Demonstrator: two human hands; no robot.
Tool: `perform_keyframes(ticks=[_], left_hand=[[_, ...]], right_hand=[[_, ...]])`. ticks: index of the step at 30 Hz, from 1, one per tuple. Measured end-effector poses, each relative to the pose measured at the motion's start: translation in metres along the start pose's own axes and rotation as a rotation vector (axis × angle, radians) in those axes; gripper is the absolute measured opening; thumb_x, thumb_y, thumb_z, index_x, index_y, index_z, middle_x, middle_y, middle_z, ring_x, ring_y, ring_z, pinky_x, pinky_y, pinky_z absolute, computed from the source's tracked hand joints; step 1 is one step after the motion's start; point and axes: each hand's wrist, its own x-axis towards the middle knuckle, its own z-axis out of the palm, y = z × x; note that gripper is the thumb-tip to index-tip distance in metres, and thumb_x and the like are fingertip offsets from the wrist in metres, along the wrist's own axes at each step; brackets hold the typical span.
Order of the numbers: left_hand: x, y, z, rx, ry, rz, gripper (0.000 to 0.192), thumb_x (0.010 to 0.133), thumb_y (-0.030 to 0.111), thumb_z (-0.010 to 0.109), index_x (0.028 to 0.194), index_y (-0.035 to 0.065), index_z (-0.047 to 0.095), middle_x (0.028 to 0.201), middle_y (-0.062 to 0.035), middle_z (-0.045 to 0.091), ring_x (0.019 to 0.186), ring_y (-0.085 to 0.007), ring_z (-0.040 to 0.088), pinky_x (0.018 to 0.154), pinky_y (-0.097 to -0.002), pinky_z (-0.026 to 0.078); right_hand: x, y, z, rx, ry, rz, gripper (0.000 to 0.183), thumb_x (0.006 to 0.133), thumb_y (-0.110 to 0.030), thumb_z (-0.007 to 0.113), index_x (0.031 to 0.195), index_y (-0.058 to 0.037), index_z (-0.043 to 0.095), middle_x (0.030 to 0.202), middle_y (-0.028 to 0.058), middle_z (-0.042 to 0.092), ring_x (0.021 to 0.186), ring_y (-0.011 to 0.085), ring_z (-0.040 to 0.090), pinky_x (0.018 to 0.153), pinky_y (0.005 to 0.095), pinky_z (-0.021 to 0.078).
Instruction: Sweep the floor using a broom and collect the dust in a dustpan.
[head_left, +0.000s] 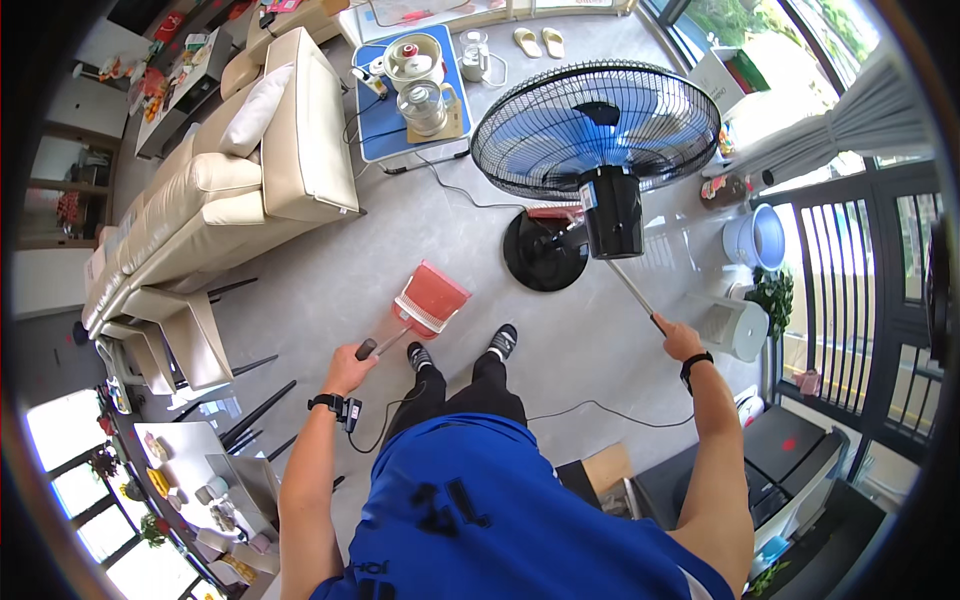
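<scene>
My left hand (351, 369) grips the handle of a red dustpan (433, 292), whose pan is low over or on the grey tiled floor, left of my feet. My right hand (681, 339) is closed around the dark grip of a metal broom pole (632, 287). That pole runs up and left behind the motor housing of a black standing fan (596, 135). A red broom head (553, 212) shows partly beyond the fan's round base; the fan hides the join between pole and head.
A cream leather sofa (311, 127) stands left, beside a blue folding table (366, 56) holding kitchen appliances. At right are a blue bucket (757, 236), a white stool (739, 330) and a potted plant. Cords cross the floor; chairs stand at lower left.
</scene>
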Motion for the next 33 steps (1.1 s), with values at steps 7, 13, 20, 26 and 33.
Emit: perform_keyframes(ticks=[7, 13, 20, 26, 33], left_hand=[[0.006, 0.020, 0.008, -0.019, -0.004, 0.072, 0.031, 0.079, 0.028, 0.073, 0.082, -0.0022, 0.065, 0.064, -0.0194, 0.058, 0.058, -0.0309, 0.054, 0.061, -0.0419, 0.045], [0.020, 0.039, 0.001, 0.014, -0.062, 0.059, 0.029, 0.080, 0.026, 0.071, 0.081, -0.0025, 0.064, 0.064, -0.0181, 0.058, 0.058, -0.0302, 0.053, 0.060, -0.0413, 0.044], [0.032, 0.058, 0.010, 0.039, -0.157, 0.097, 0.033, 0.078, 0.029, 0.071, 0.080, -0.0031, 0.063, 0.065, -0.0192, 0.058, 0.061, -0.0322, 0.056, 0.061, -0.0429, 0.045], [0.050, 0.059, 0.033, 0.111, -0.182, 0.139, 0.032, 0.077, 0.031, 0.071, 0.083, -0.0001, 0.067, 0.074, -0.0229, 0.064, 0.070, -0.0394, 0.062, 0.066, -0.0453, 0.048], [0.055, 0.068, 0.049, 0.159, -0.281, 0.189, 0.031, 0.077, 0.035, 0.069, 0.085, 0.0046, 0.071, 0.080, -0.0209, 0.068, 0.078, -0.0391, 0.065, 0.072, -0.0462, 0.050]], right_hand=[[-0.012, 0.021, -0.006, -0.270, 0.018, -0.020, 0.064, 0.088, -0.007, 0.048, 0.147, -0.0310, 0.044, 0.088, 0.0143, 0.071, 0.081, 0.0334, 0.070, 0.073, 0.0493, 0.0542], [-0.032, 0.036, 0.003, -0.249, 0.068, -0.062, 0.064, 0.088, -0.005, 0.049, 0.147, -0.0301, 0.044, 0.083, 0.0138, 0.070, 0.074, 0.0343, 0.069, 0.065, 0.0468, 0.0534], [-0.101, 0.034, 0.053, -0.085, -0.089, 0.059, 0.070, 0.085, -0.006, 0.051, 0.150, -0.0295, 0.038, 0.087, 0.0170, 0.070, 0.080, 0.0384, 0.069, 0.071, 0.0490, 0.0541], [-0.159, 0.001, 0.107, 0.163, -0.206, 0.206, 0.073, 0.081, -0.008, 0.051, 0.149, -0.0304, 0.041, 0.099, 0.0213, 0.070, 0.093, 0.0399, 0.068, 0.085, 0.0517, 0.0530], [-0.178, -0.118, 0.115, 0.694, -0.194, 0.220, 0.076, 0.071, -0.008, 0.059, 0.146, -0.0067, 0.044, 0.097, 0.0309, 0.067, 0.095, 0.0457, 0.065, 0.085, 0.0490, 0.0517]])
